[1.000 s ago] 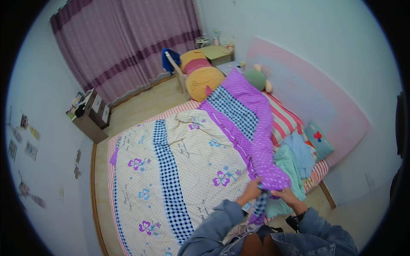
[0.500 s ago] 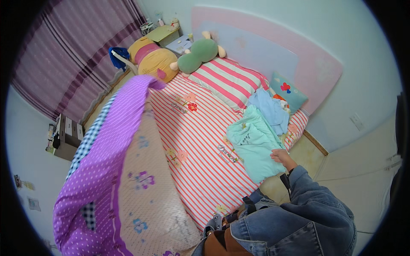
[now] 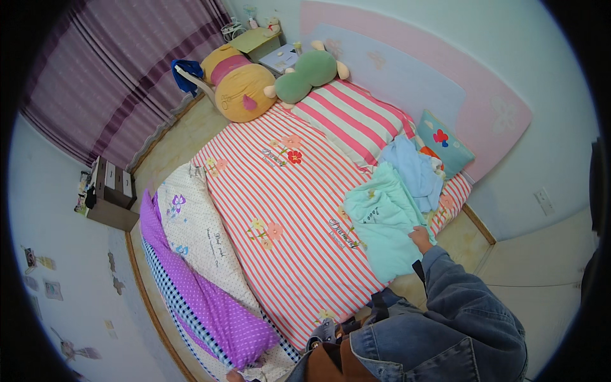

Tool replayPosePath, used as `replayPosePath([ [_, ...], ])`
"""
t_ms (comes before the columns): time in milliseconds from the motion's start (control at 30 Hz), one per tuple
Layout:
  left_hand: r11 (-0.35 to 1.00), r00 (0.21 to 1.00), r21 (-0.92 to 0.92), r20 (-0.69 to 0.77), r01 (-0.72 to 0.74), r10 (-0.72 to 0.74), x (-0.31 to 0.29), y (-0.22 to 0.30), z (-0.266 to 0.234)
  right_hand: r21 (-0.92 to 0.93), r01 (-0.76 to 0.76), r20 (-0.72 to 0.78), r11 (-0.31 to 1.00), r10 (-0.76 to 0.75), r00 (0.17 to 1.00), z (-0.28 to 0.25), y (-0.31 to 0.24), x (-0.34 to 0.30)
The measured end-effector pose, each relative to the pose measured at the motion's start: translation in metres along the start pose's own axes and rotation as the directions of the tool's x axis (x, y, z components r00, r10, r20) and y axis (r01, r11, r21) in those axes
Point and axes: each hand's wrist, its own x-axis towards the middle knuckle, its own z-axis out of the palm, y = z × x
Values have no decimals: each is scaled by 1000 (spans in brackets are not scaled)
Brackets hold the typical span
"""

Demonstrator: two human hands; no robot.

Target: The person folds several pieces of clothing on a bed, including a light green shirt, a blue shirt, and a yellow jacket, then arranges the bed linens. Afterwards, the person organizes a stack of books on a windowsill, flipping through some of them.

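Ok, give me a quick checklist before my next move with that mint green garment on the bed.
1. Right hand on the mint green garment: ok, touching its edge.
2. Grip closed on it: cannot tell.
3. Left hand in view: barely, at the lower edge by the purple quilt; grip cannot tell.
4. Quilt off the striped sheet: ok, bunched along the bed's left side.
5. Garment apart from the blue clothes: not ok, they touch.

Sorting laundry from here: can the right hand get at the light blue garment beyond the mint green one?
Probably yes. The right hand rests on the mint green garment, and the light blue garment lies just past it on the bed, uncovered.
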Motion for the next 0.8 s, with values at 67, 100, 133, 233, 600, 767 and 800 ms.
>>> replayPosePath([
  [67, 990, 994, 98, 15, 106, -108, -12, -26, -1, 46, 69, -81, 997, -65, 995, 0, 15, 4],
  [100, 980, 989, 147, 35, 137, -144, -18, -37, 0, 19, 20, -125, 1000, -18, 992, 0, 21, 3],
  [133, 968, 983, 190, 50, 162, -174, -23, -44, 2, 31, 70, -100, 997, -67, 993, -1, 25, 1],
  [233, 962, 948, 251, 269, 104, -173, -41, -60, 25, 25, 69, -47, 997, -68, 997, -4, 23, -7],
  [600, 754, 413, 184, 902, -631, 126, -216, -43, 173, -215, 36, 159, 976, -1, 987, 11, 24, 6],
  [767, 832, 347, 160, 937, -531, 42, -272, 6, 191, -82, 173, 577, 982, -94, 811, 57, -19, 12],
  [800, 848, 361, 179, 932, -498, 15, -280, 20, 198, 106, 168, 623, 980, -197, 757, 65, -45, -1],
])
